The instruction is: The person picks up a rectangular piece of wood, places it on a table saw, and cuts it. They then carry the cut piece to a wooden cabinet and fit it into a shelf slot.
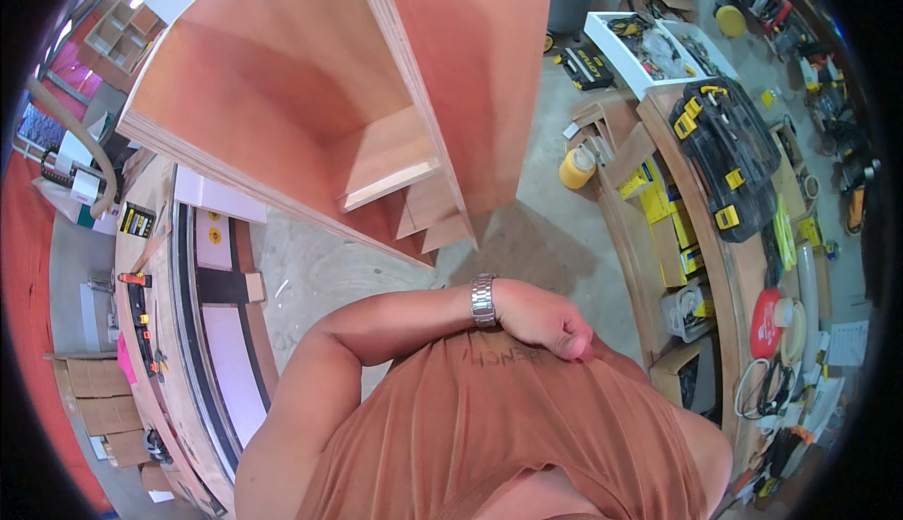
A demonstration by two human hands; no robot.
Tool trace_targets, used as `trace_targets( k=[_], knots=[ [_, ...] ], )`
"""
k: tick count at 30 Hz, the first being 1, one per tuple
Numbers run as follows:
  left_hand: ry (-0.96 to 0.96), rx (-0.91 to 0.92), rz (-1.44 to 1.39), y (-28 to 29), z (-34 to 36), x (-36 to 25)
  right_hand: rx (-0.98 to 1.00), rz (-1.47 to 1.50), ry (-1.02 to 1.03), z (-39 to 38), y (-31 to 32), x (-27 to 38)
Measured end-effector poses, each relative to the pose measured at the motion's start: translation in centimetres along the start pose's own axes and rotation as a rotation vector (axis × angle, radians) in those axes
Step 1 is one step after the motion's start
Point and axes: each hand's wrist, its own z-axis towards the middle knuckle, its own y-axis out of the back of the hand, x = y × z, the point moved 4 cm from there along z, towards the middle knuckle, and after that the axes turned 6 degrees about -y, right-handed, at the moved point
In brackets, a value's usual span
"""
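Note:
My left forearm reaches across the front of my brown sleeveless shirt, with a metal-band watch at the wrist. At the end of it my left hand is closed, its fingers curled in against the shirt. Whatever lies inside those fingers, if anything, is hidden. On the other side only the shoulder shows; my right hand is out of sight. Ahead of me stands a tall reddish-brown plywood cabinet with an open front and small shelves low inside, apart from my hand.
Along the right runs a wooden bench bearing a clear-lidded toolbox and loose tools. A yellow container and a white divided tray are nearby. A long workbench on the left carries an orange-and-black tool.

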Motion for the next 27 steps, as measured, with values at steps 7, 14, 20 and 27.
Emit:
trace_targets(
  k=[7,14,20,27],
  knots=[
    [0.041,0.033,-0.014,0.0,1.1,0.0,-0.019,0.055,-0.02,-1.2,-0.5,-1.2],
    [0.052,0.14,-0.023,0.5,1.8,-0.4,-0.033,0.108,-0.096,-3.5,-1.6,-5.2],
    [0.011,0.016,0.027,0.5,1.0,-0.8,-0.029,0.141,-0.168,-5.1,-3.2,-8.6],
    [0.083,-0.039,0.063,0.8,0.3,-3.0,-0.018,0.114,-0.136,-3.5,-1.9,-7.1]
  ],
)
